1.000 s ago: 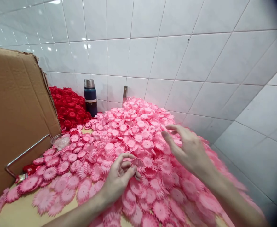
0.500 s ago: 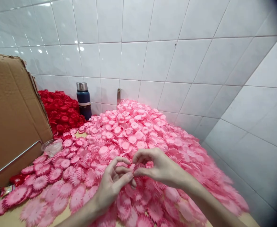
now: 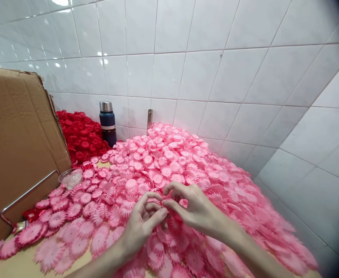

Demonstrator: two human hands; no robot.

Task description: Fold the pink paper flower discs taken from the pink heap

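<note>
Pink frilled fabric flower discs (image 3: 169, 162) are lying heaped in a broad mound that is filling the table against the white tiled wall (image 3: 215, 58). Leaning at the left, a brown cardboard sheet (image 3: 16, 146) is standing beside a smaller pile of red frilled discs (image 3: 82, 135). A dark blue flask with a steel cap (image 3: 108, 122) is standing between the two piles. Over the mound's near slope, the left hand (image 3: 142, 226) and right hand (image 3: 196, 208) are meeting fingertip to fingertip, pinching one small pink disc (image 3: 166, 204) between them. A small clear cup (image 3: 70, 177) is sitting by the cardboard.
</note>
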